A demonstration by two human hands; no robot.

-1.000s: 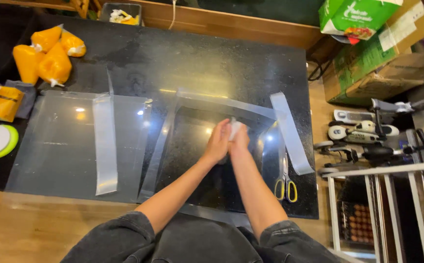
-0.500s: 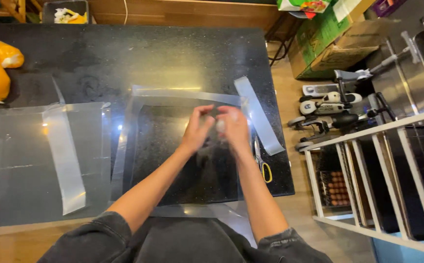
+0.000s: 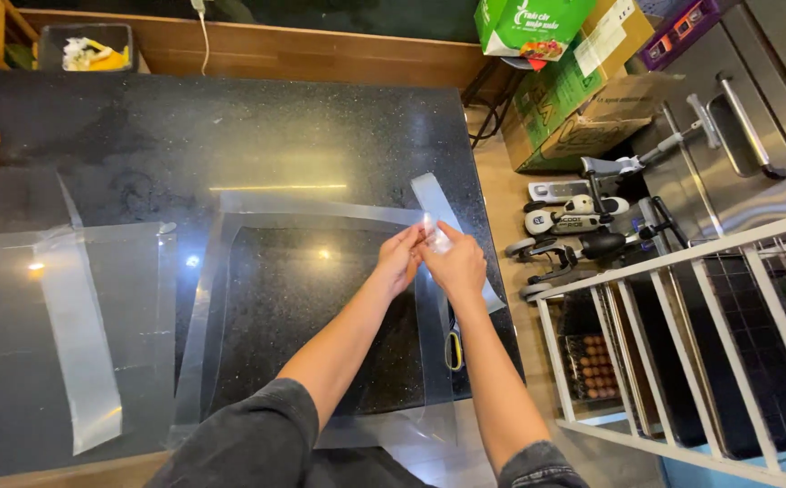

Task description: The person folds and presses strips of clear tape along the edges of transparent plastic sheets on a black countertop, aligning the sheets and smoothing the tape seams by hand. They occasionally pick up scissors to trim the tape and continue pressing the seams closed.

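Pinching thin clear plastic strip (image 3: 435,237) between both hands, left hand (image 3: 400,260), right hand (image 3: 454,264), above black stone surface (image 3: 230,154). Strip light, floppy, slippery, likely clingy; best held near end, by edges.

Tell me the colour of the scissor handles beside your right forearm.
Yellow; the scissor handles show in the head view, partly under clear plastic.

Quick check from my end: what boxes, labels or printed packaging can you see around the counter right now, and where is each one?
Green box: top right, past the counter's far corner; green and white print.
Brown cardboard box: on the floor below the green one, open flaps, green side panel.
White label: on that stack's top, pale rectangle.
No screens visible.
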